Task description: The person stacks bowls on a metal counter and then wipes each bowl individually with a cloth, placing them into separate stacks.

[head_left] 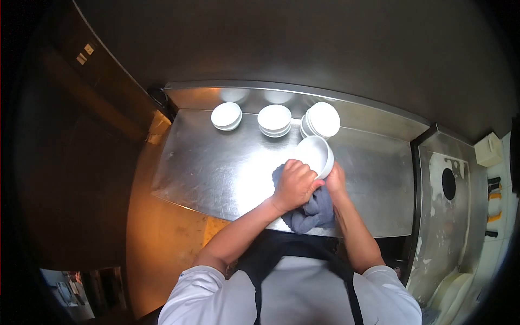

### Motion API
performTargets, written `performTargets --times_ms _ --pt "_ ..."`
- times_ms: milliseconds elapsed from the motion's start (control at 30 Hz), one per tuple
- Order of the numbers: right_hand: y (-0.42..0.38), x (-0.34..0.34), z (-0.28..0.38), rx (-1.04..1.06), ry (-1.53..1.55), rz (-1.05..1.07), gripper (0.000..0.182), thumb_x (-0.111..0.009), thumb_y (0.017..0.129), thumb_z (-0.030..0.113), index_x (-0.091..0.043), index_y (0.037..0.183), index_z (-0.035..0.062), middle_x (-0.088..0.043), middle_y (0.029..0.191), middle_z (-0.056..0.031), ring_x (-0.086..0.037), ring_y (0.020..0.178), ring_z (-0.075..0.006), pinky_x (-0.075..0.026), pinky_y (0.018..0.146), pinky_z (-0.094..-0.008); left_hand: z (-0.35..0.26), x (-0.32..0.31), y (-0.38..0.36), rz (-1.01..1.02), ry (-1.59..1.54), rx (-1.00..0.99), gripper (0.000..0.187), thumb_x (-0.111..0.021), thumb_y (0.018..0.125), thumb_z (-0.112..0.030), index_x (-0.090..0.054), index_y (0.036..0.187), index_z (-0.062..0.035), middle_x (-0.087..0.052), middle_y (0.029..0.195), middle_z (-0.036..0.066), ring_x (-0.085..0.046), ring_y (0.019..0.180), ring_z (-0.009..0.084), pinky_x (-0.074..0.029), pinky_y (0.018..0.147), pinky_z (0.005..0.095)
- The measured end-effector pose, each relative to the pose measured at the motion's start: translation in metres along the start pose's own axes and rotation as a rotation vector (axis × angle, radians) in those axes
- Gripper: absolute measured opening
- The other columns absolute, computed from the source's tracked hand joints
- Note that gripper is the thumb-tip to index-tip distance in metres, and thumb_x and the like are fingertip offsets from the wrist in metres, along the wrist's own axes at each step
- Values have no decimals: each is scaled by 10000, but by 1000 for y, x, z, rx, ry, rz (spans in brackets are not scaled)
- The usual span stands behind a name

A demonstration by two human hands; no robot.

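A white bowl [314,154] is tilted between my two hands above the steel counter, its inside facing up and to the left. My left hand [295,185] has its fingers curled at the bowl's lower left rim, over a grey-blue cloth [311,212]. On the bowl's right side, my right hand [336,179] grips its outer wall. The cloth hangs below both hands, near the counter's front edge. Behind the held bowl stands a stack of white bowls [324,119]. Two more stacks, a middle one [274,119] and a left one [226,115], stand along the back.
The steel counter [206,162] has a raised back edge. At the right is a second steel surface [441,216] with a dark oval opening [448,184]. A white box [488,150] and several black- and yellow-handled tools line the far right wall.
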State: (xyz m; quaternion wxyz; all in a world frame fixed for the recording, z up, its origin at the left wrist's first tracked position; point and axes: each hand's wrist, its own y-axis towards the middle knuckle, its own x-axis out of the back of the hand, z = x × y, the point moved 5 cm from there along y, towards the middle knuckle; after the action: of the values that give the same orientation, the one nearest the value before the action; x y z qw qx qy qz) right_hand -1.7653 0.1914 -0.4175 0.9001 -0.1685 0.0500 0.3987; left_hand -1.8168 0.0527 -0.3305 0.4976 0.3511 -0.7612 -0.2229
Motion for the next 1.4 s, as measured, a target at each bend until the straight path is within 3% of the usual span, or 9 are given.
performTargets --times_ms 167,300,467,700,833,900,967,1167,1400 --pt "-5 56 41 -2 251 -44 510 -546 971 459 -621 1147 -14 -650 1117 -89 -606 1027 -167 -462 930 -304 76 59 -2 -130 199 119 73 -670 791 -136 -612 767 -100 -551 775 74 -532 781 284 -387 765 423" --pt "-7 109 80 209 480 -66 471 -553 976 430 -588 1159 -2 -647 1100 -76 -612 1012 -176 -475 909 -303 178 95 -10 -51 624 221 153 -646 867 -209 -627 782 -83 -594 802 94 -568 822 295 -394 836 445" --pt "-4 127 70 333 216 -103 403 -543 990 377 -577 1160 14 -646 1080 -64 -614 971 -151 -489 885 -300 244 101 -24 67 759 289 175 -630 883 -233 -649 821 -71 -615 785 108 -585 806 298 -404 830 436" --pt "-17 159 59 327 301 -183 396 -555 991 349 -563 1205 16 -639 1115 -67 -604 1006 -159 -473 920 -318 260 90 -26 191 745 411 194 -622 895 -264 -658 877 -74 -644 868 114 -592 871 302 -402 856 440" --pt "-38 158 87 182 757 -144 412 -607 963 322 -551 1252 35 -621 1182 -70 -598 1066 -181 -470 940 -339 228 86 -10 70 729 355 259 -630 890 -293 -657 1029 -76 -643 1022 130 -569 1024 306 -356 975 500" --pt "-28 164 83 229 351 -184 411 -605 965 314 -547 1262 36 -622 1187 -73 -596 1074 -182 -466 949 -337 199 75 6 -39 584 232 309 -631 890 -305 -649 1096 -76 -635 1088 136 -550 1086 309 -313 1035 536" --pt "-16 157 71 208 47 -118 391 -590 974 286 -543 1267 32 -622 1195 -78 -592 1092 -184 -459 962 -329 178 46 19 115 367 159 302 -621 896 -292 -651 1097 -68 -642 1116 123 -549 1122 294 -270 1080 559" --pt "-1 136 74 251 531 -132 416 -547 991 325 -527 1278 24 -597 1242 -104 -582 1126 -221 -450 987 -363 184 -2 21 514 337 396 178 -565 925 -218 -650 934 -61 -663 896 131 -609 976 319 -279 1080 560" --pt "-12 107 26 282 503 -292 353 -520 1006 307 -547 1212 22 -613 1190 -118 -602 1091 -249 -477 954 -381 178 1 5 140 224 332 125 -570 902 -143 -610 821 -58 -628 778 131 -604 830 327 -353 1027 509"
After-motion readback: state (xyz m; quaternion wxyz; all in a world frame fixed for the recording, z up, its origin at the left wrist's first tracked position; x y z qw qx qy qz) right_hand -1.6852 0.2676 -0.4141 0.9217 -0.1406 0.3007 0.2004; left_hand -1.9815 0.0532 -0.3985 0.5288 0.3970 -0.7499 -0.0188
